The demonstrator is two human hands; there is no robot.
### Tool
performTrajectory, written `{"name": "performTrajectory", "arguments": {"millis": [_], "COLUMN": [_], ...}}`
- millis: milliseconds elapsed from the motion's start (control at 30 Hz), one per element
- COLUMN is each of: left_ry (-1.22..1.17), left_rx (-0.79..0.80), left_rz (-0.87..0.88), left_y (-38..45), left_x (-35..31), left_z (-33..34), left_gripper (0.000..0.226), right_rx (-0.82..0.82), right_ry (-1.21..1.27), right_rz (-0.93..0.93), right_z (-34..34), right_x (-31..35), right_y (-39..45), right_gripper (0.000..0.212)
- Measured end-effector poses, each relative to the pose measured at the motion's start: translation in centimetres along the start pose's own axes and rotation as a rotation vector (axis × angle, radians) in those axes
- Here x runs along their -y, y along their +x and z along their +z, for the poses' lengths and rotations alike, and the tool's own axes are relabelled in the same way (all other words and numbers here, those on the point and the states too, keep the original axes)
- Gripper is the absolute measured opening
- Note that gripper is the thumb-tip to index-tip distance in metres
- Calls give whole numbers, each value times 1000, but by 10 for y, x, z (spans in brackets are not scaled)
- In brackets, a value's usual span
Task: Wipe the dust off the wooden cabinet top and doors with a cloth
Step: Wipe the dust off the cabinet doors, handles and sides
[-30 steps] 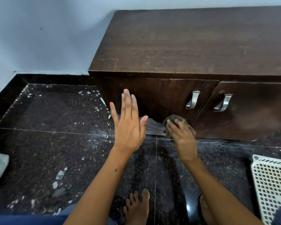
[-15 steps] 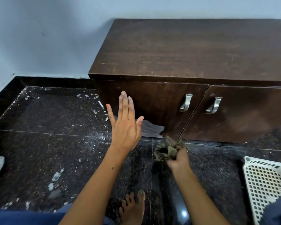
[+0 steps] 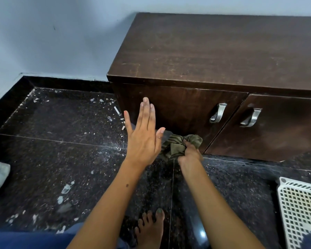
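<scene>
Gripping a bunched olive cloth [image 3: 176, 145], the right hand [image 3: 189, 153] holds it low at the bottom corner of the left door [image 3: 180, 108], just above the floor [image 3: 61, 159]. Its fingers are curled tight round the fabric, which is wadded into a lump with no clear long axis (loose folds spill left and down from the fist). Whether the cloth touches the door cannot be told.

The left hand [image 3: 144, 139] is raised flat beside it, fingers straight and close together, pointing up and away toward the cabinet [image 3: 214, 51], thumb spread out to the right; it holds nothing. Its fingertips overlap the left door's edge in view, but contact is unclear.

The cabinet runs long from left to right against the wall [image 3: 52, 33], its dark wooden top streaked with pale dust. Both doors are closed, each with a metal handle [image 3: 218, 113] near the middle seam; the right door [image 3: 276, 130] looks slightly angled.

A white lattice basket [image 3: 300, 212] sits at the lower right, its inside only partly visible. Pale debris speckles the floor to the left, and a bare foot [image 3: 151, 229] stands between the forearms.
</scene>
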State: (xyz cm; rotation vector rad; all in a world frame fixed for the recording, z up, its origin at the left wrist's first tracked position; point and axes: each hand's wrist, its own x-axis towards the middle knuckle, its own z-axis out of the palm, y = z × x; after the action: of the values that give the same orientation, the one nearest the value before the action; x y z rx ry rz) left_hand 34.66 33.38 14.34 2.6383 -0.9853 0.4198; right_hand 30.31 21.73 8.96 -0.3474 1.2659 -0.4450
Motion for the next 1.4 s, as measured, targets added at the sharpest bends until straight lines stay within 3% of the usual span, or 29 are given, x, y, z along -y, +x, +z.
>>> {"name": "performTrajectory", "arguments": {"millis": [67,167,333,400,533,600,667,767,867,967,1067,1133,1200,1333,1400], "left_ry": [-8,9,80,104,112,109,109,110,109,115,116,112,117,128,127], "left_rx": [3,10,29,36,25,14,4,3,7,8,13,16,19,16,7], "left_rz": [-1,3,50,65,81,82,80,78,82,81,75,71,75,74,50], "left_y": [0,-1,-1,-1,-1,-1,-1,-2,-2,-2,-1,-2,-2,-3,-4], "left_x": [1,3,12,15,18,18,18,19,22,23,21,22,23,27,29], "left_z": [0,0,1,0,0,0,0,-1,-3,-5,-5,-4,-4,-4,-3], "left_gripper": [67,66,66,66,64,64,64,63,62,61,61,61,62,62,63], "right_rx": [-19,-94,3,41,-61,-97,-73,77,76,-103,-51,-24,33,42,-17], "right_ry": [4,81,105,65,-49,-3,27,79,24,-180,-219,5,183,-62,44], "right_rz": [85,112,-36,9,109,109,117,167,188,96,45,75,252,179,172], "right_z": [-4,1,13,9,-5,-4,1,16,10,-14,-20,-13,4,-11,-29], "right_x": [0,6,-14,-21,-4,3,-4,-21,-18,-3,-13,-21,-29,-24,-8], "right_y": [11,22,-3,0,23,30,26,15,23,48,59,46,39,43,64], "right_gripper": [24,12,15,11,22,14,10,30,35,23,32,36,36,40,38]}}
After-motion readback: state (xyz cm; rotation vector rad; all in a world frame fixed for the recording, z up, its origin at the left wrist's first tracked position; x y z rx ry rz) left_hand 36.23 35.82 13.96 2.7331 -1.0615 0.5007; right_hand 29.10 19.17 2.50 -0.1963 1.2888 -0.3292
